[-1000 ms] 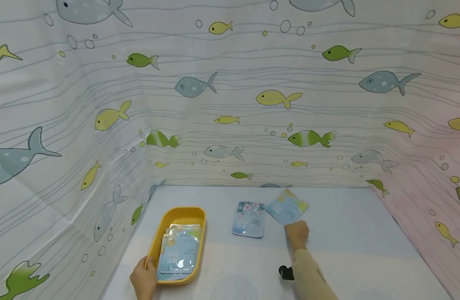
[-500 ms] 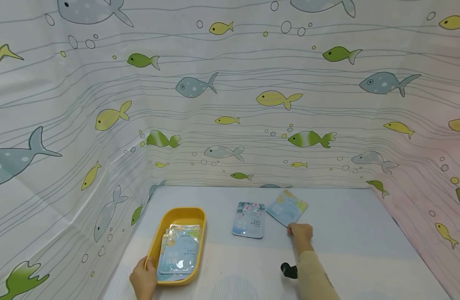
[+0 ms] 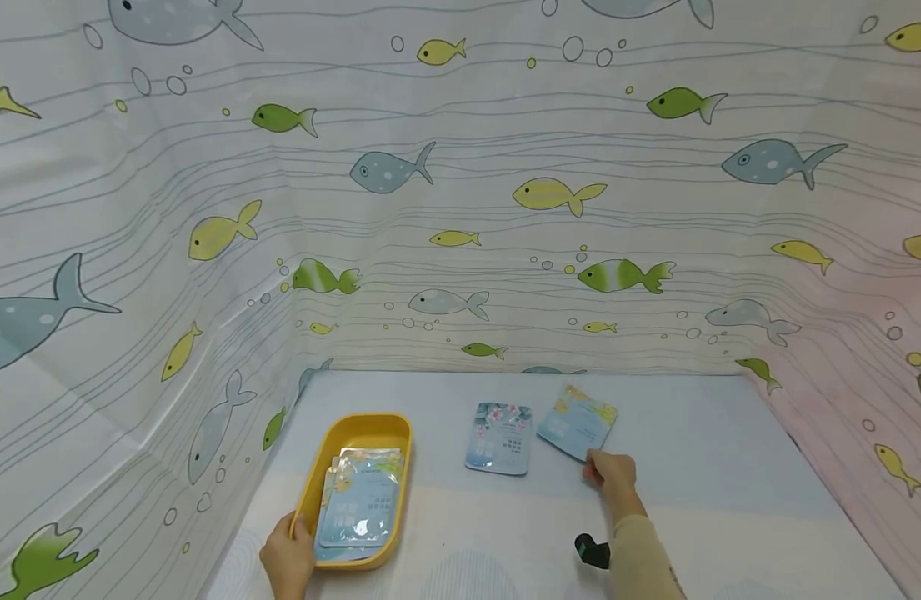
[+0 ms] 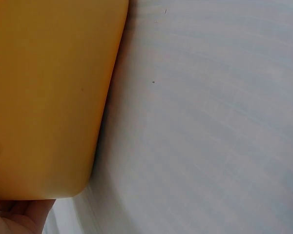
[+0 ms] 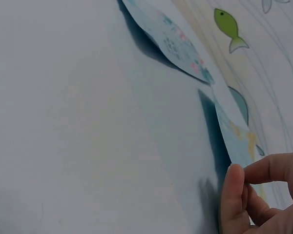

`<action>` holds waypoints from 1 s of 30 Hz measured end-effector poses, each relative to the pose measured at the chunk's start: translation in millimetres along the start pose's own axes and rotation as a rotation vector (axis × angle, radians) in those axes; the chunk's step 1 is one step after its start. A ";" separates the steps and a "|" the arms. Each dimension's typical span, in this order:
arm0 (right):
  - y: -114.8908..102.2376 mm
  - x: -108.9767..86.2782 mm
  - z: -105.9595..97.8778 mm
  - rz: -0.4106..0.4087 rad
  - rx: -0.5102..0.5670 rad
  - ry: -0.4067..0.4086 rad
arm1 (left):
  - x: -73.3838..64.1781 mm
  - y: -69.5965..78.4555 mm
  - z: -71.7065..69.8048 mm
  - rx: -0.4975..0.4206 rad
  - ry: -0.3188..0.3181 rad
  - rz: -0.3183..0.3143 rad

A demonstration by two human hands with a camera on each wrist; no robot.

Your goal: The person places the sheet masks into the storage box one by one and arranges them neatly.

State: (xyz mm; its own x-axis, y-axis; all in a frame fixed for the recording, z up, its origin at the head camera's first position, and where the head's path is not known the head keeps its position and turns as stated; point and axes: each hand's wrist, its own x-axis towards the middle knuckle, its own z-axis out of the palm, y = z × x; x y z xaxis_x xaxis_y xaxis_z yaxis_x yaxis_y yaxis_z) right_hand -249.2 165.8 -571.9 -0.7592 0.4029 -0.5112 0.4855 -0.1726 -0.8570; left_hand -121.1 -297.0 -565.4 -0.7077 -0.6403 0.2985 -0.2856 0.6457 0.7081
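My left hand (image 3: 286,557) grips the near left edge of a yellow plastic tray (image 3: 406,500). In the left wrist view the tray's outer wall (image 4: 49,97) fills the left side, with part of the hand below it. Several blue sheet mask packets (image 3: 361,504) lie stacked inside the tray. My right hand (image 3: 613,477) pinches the near corner of a blue and yellow sheet mask packet (image 3: 578,422); in the right wrist view thumb and forefinger meet at its edge. Left of it, a sheet mask packet with pink flowers (image 3: 499,440) lies flat on the table.
The pale table (image 3: 700,467) runs back to a wall covering (image 3: 505,150) printed with fish, which also encloses both sides. A small black object (image 3: 593,551) shows beside the right sleeve (image 3: 640,558).
My right hand has shifted right and slightly nearer, turning the blue and yellow sheet mask packet a little and drawing its near corner along. The left hand and tray stay in place.
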 end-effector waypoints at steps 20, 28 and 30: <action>7.2 8.6 4.0 -0.032 0.337 0.039 | 0.6 0.3 -0.2 -0.010 -0.002 0.001; 0.8 18.5 6.6 0.022 0.321 0.034 | 1.1 -0.5 0.0 -0.014 0.002 -0.001; 0.2 19.0 5.9 0.029 0.305 0.029 | 0.5 0.2 -0.6 -0.013 -0.004 -0.008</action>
State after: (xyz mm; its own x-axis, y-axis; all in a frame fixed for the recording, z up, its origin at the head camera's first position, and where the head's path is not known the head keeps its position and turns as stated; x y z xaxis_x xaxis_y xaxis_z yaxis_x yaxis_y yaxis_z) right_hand -266.1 168.1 -582.2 -0.7320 0.4185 -0.5377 0.3509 -0.4449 -0.8240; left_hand -121.1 -297.4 -564.8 -0.7079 -0.6440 0.2901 -0.2832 0.6350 0.7187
